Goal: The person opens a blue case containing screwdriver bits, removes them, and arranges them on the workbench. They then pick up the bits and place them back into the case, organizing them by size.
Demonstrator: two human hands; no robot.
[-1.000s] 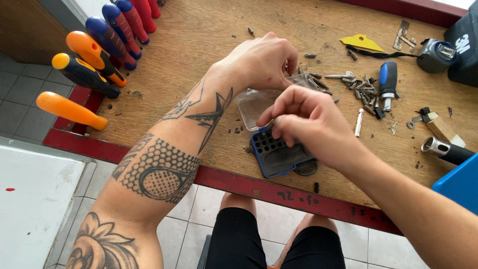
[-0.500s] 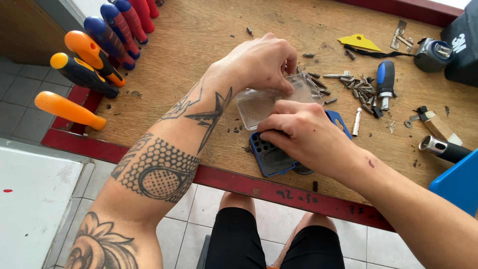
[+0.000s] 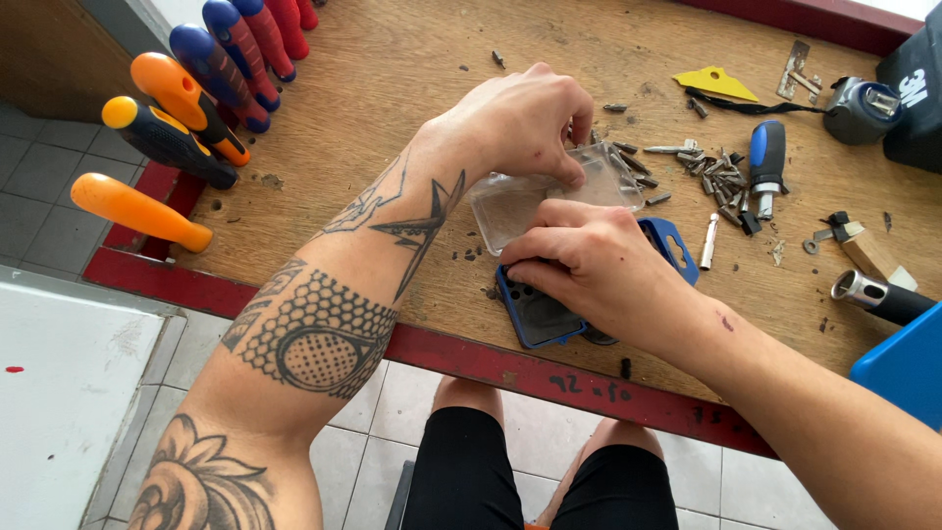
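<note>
The right hand (image 3: 599,270) has dropped from a raised pinch onto the blue bit case (image 3: 545,314), fingers curled pressing it down; the left hand (image 3: 520,123) still pinches the clear lid (image 3: 520,201), tilted open on the worktop (image 3: 392,79).

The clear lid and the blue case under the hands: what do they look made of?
Clear lid: apparently thin glossy plastic, since the wood shows through. Blue case: probably moulded matte plastic, with a uniform colour and formed sockets.

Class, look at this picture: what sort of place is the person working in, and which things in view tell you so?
Most likely a workshop or hobby workbench. A worn wooden benchtop has screwdrivers racked along its edge, loose driver bits lie scattered, and both hands work on a blue bit case.
</note>
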